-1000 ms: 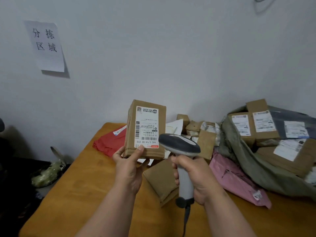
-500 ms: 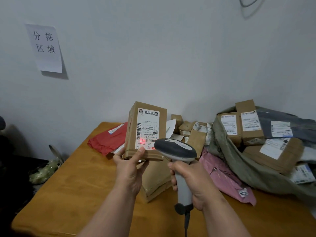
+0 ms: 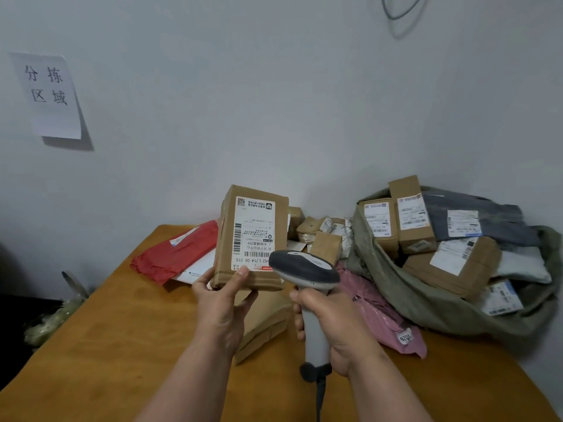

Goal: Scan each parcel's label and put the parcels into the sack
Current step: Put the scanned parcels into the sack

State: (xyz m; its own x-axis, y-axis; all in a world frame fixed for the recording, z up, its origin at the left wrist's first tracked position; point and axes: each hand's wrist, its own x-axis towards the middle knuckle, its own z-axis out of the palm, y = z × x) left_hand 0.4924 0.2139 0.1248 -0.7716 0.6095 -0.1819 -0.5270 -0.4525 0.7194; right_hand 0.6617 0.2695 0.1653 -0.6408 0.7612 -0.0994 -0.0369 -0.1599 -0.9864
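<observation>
the box (image 3: 251, 237) is held upright above the tabletop (image 3: 122, 330), label (image 3: 253, 234) facing the camera, left of the sack (image 3: 426, 303). it looks stiff taped cardboard, probably light, best held by its lower edges. the left hand (image 3: 224, 303) pinches its bottom, thumb on the front, fingers behind. the right hand (image 3: 335, 324) is wrapped tight round the scanner (image 3: 304, 269) handle, head just beside the label.

A paper sign (image 3: 48, 94) hangs on the white wall (image 3: 274, 102).
</observation>
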